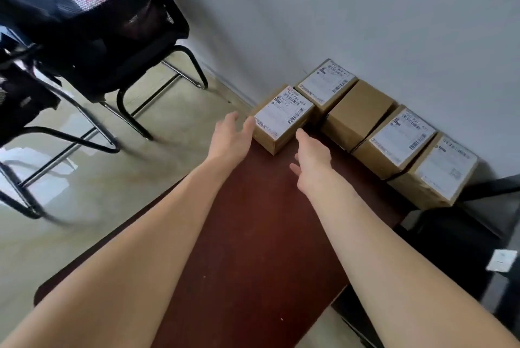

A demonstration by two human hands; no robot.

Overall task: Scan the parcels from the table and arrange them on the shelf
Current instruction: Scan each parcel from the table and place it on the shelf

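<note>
Neither grip holds anything: left hand and right hand flank one of five parcels.

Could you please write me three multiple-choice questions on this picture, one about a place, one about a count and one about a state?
1. Where does the row of parcels stand?
A. On the floor under a chair
B. On the table by the wall
C. On a chair seat

2. How many parcels are on the table?
A. Three
B. Five
C. Eight

3. How are the two hands?
A. Open, either side of the nearest parcel
B. Closed in fists
C. Carrying a parcel

Key: 1 B, the boxes line the dark red table against the wall. 2 B, five boxes show. 3 A, the left hand and right hand flank the nearest parcel, fingers straight.
</note>
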